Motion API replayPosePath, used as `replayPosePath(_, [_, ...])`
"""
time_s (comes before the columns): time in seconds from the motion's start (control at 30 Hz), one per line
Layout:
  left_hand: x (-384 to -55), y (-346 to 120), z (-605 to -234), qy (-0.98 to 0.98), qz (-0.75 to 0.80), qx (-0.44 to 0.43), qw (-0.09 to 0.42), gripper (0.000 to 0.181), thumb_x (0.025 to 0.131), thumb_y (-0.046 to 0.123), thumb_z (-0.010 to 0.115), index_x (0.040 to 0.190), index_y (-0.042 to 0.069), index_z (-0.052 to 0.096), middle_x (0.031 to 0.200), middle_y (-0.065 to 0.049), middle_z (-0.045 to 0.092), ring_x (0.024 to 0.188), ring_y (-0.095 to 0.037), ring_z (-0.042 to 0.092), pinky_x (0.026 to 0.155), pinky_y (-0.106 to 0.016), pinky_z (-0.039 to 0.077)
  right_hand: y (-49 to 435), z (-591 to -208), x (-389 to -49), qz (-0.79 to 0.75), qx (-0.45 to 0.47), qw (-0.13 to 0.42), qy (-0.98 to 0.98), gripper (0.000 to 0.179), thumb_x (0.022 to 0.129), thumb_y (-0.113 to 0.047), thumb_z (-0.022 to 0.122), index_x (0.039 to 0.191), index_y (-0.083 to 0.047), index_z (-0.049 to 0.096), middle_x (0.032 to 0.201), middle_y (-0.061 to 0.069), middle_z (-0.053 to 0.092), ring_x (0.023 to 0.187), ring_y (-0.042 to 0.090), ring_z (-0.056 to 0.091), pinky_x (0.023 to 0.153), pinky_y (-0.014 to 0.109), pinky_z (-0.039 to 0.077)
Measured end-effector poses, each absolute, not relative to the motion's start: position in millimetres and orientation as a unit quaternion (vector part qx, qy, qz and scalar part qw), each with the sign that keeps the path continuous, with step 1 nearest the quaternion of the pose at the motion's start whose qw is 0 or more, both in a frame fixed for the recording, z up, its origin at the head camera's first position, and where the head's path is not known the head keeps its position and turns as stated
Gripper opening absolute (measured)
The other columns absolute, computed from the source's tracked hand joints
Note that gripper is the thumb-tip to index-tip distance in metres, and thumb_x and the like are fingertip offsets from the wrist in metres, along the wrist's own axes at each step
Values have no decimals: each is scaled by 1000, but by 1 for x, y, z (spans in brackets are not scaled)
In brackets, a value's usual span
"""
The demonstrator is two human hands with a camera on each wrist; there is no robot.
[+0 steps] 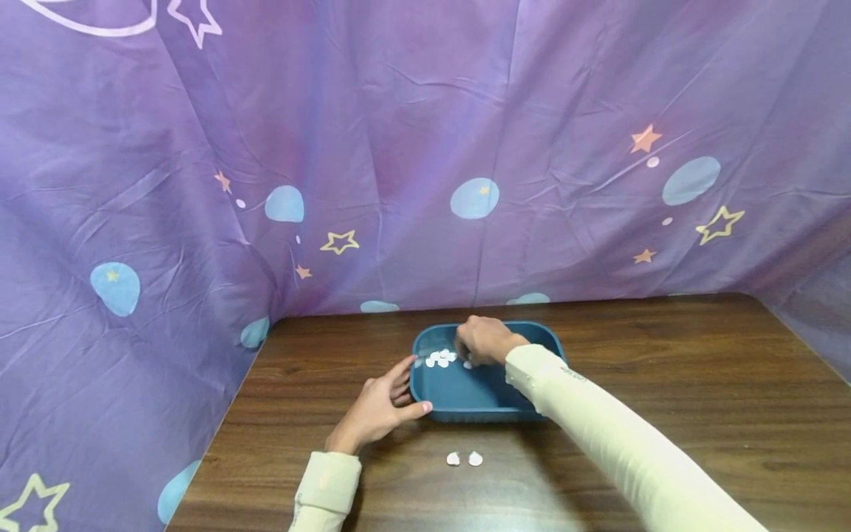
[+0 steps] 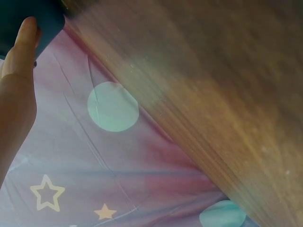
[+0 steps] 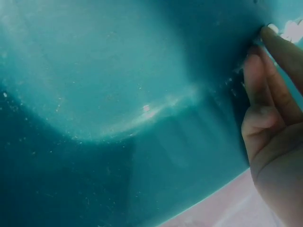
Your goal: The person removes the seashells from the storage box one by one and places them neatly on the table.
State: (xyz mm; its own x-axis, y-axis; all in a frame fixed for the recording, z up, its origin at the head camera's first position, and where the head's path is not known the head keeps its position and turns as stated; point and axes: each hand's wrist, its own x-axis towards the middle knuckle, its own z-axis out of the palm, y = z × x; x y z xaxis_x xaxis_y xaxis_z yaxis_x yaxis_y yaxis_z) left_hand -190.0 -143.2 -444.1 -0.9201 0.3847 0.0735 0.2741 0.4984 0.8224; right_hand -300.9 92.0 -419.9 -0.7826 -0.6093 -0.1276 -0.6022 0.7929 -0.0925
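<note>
We judge the step in hand as arranging white pcs [image 1: 441,359] inside the blue tray [image 1: 465,393]; next move prob. calls for a steady tray and light touch. L hand [image 1: 375,408]: fingers spread, touching tray's L end. R hand [image 1: 488,340]: fingers bent down, pcs just beside; pinching or not, we can't tell. Two loose pcs [image 1: 453,459] lie on table [image 1: 266,443], nr side.

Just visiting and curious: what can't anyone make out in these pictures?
Head view: what the white pieces in the tray are, and their exact count; too small and bunched together.
Head view: the tray's near right corner, hidden by the right sleeve.
Head view: whether the right hand grips a piece; its bent fingers hide the contact.
Left wrist view: most of the tray, cut off by the top and left edges.
</note>
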Motion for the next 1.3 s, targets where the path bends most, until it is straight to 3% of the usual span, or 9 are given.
replayPosePath(0.3, [-190, -143, -444, 867, 458, 189, 61, 90, 86, 32, 80, 155, 0, 33, 146, -32, 49, 125, -41, 62, 105, -45, 54, 93, -421, -300, -77, -331, 104, 935, 18, 71, -12, 89, 70, -21, 73, 71, -12, 67, 68, 5, 57, 65, 24, 54])
replayPosePath(0.53, [-188, -143, -444, 864, 462, 188, 65, 89, 86, 31, 80, 155, 0, 32, 145, -33, 48, 124, -42, 62, 105, -45, 55, 93, -421, -298, -98, -327, 118, 933, 22, 70, -7, 89, 83, -21, 78, 76, -10, 71, 71, 4, 60, 67, 23, 56])
replayPosePath(1.0, [-190, -143, -445, 867, 457, 187, 64, 89, 86, 33, 79, 155, 1, 33, 146, -32, 49, 125, -41, 62, 105, -46, 55, 95, -421, -299, -130, -341, 135, 921, 22, 67, 0, 88, 68, -18, 74, 72, -11, 70, 69, 4, 60, 65, 19, 55])
replayPosePath(1.3, [-190, -143, -444, 864, 464, 186, 67, 89, 86, 31, 79, 155, 1, 33, 146, -33, 48, 125, -42, 62, 106, -46, 54, 98, -418, -302, -182, -337, 176, 907, 19, 66, 1, 88, 67, -11, 73, 63, -8, 68, 57, 3, 59, 55, 15, 51])
